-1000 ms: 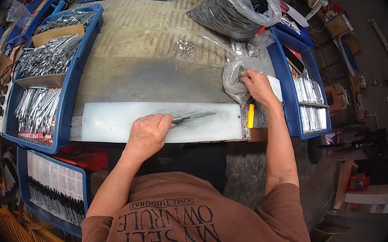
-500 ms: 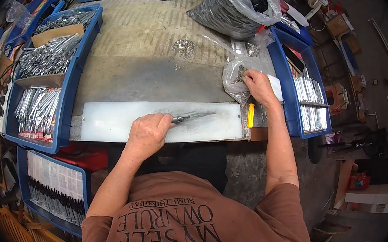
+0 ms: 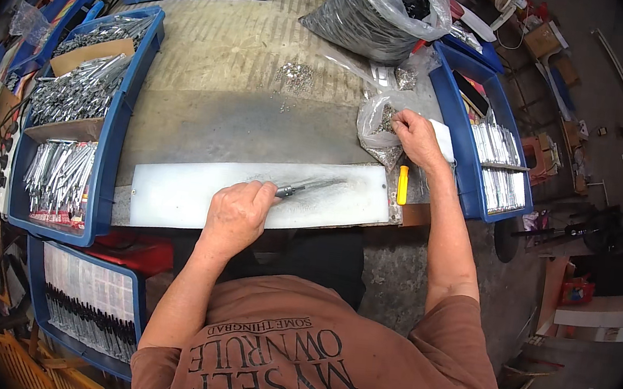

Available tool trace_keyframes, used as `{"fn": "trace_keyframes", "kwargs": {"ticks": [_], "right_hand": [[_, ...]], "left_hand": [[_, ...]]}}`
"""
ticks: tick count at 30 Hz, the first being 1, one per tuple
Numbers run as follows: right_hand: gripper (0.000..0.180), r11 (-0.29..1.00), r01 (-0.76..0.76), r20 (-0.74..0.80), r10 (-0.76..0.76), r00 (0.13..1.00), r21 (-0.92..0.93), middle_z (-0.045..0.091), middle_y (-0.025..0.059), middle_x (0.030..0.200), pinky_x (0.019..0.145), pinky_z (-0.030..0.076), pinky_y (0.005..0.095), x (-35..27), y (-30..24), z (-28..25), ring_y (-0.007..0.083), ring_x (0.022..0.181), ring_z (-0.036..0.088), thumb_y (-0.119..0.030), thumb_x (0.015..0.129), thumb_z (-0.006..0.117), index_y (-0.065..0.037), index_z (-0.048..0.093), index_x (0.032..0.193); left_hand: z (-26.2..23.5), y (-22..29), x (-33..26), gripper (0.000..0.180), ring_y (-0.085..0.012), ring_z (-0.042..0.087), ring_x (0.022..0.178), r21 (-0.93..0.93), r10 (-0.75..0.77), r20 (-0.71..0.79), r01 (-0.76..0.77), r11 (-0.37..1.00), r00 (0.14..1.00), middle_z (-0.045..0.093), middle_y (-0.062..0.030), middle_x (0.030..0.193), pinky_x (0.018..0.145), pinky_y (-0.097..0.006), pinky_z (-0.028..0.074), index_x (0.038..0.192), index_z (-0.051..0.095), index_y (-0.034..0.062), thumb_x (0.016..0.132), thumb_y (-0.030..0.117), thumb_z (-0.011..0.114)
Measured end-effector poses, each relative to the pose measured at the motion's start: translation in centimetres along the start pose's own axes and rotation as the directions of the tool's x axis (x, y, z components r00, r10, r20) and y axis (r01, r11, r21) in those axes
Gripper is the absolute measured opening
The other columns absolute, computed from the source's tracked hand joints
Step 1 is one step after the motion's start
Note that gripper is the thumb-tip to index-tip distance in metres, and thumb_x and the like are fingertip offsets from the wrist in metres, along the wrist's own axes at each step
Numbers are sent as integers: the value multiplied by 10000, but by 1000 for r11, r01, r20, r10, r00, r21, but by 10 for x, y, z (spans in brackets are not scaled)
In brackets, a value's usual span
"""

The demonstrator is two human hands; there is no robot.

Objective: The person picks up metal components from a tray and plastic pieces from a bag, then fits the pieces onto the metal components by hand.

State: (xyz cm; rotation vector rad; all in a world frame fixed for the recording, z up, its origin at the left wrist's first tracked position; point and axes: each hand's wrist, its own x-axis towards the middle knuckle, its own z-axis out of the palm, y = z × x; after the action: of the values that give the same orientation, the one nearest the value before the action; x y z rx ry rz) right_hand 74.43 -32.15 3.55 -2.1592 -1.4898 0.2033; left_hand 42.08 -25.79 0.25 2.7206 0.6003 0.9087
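We have a single view, taken from a wide fisheye camera worn on our head, looking steeply down and forward over our own chest and brown printed shirt (image 3: 307,363). It sits close: our forearms enter from the lower edge and reach up into the middle of the frame. The worn grey table (image 3: 240,79) fills the centre, facing us squarely, with the long white plastic board (image 3: 173,198) lying across its near edge. Straight edges bow toward the dark round rim, where the blue plastic bins (image 3: 114,141) on our left and the concrete floor (image 3: 605,113) on our right curve away.
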Motion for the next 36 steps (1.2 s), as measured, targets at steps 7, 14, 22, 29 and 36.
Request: {"fn": "trace_keyframes", "kwargs": {"ticks": [7, 14, 22, 29, 36], "right_hand": [[177, 1000, 3, 11, -3, 1000, -16, 584, 191, 776, 670, 421, 399, 1, 2, 0, 345, 767, 557, -149, 774, 515, 21, 552, 805], [185, 1000, -9, 1, 9, 1000, 22, 597, 178, 798, 676, 426, 387, 0, 4, 2, 334, 776, 565, -146, 769, 533, 16, 582, 843], [171, 1000, 12, -9, -12, 1000, -9, 589, 124, 710, 618, 423, 298, 2, 7, 3, 197, 661, 551, -124, 784, 534, 31, 565, 848], [187, 967, -109, 208, 60, 976, 229, 598, 134, 726, 607, 424, 328, -12, -13, -16, 208, 659, 562, -155, 769, 526, 13, 575, 838], [168, 988, 107, 574, -153, 804, 113, 589, 137, 734, 662, 434, 333, -44, -60, -3, 239, 725, 568, -131, 767, 539, 25, 561, 826]], "left_hand": [[2, -1, -2, 139, -206, 540, 535, 10, 3, -8, -3, 1000, 1000, 499, -57, 612, 465, -321, 446, 783, 508, 48, 732, 124, 612], [0, 0, 0, 138, -206, 541, 536, 3, 8, -4, -8, 1000, 1000, 500, -59, 612, 468, -320, 442, 776, 507, 49, 730, 122, 614], [0, -1, 0, 137, -206, 529, 519, 2, 6, -19, -6, 1000, 1000, 479, -57, 590, 450, -324, 435, 764, 501, 51, 734, 123, 613], [-1, 1, 1, 142, -206, 526, 514, -3, -1, 1, 1, 1000, 1000, 472, -57, 584, 452, -325, 435, 751, 492, 50, 734, 123, 612], [1, 0, 0, 141, -208, 525, 519, -7, 4, -5, -4, 1000, 1000, 472, -59, 590, 456, -325, 433, 750, 490, 49, 731, 117, 612]]}}
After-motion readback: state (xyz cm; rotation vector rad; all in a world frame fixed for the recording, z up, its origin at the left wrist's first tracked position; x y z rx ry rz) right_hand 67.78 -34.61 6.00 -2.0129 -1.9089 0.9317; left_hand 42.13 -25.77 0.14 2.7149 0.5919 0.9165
